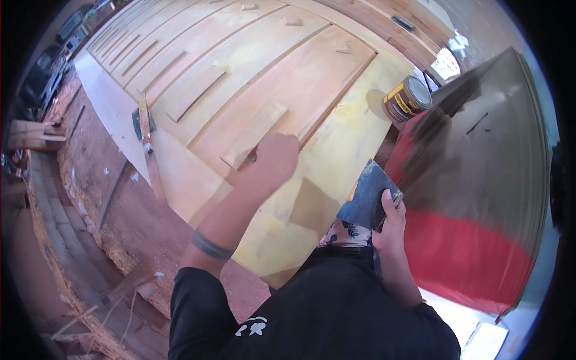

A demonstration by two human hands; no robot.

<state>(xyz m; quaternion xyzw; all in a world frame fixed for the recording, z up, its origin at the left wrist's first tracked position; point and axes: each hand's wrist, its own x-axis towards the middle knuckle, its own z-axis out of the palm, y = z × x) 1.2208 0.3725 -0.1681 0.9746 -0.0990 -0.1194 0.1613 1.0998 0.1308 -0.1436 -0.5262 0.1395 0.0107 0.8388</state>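
Left hand [277, 158] curled over panel [303, 75], cannot tell what's inside; right hand [391, 225] holds dark-blue plate [365, 195], underside hidden.

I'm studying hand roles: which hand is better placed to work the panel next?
Likely the left hand: it's over the pale panel, by a raised strip, while the right hand is occupied holding a dark plate.

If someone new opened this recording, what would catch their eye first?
Probably the wide pale panel across the middle, with the left hand at a raised wooden strip on its near part. Next, the big red and brown sheet filling the right side. The dark blue plate in the right hand, low right of centre, and the can by the panel's right edge also stand out.
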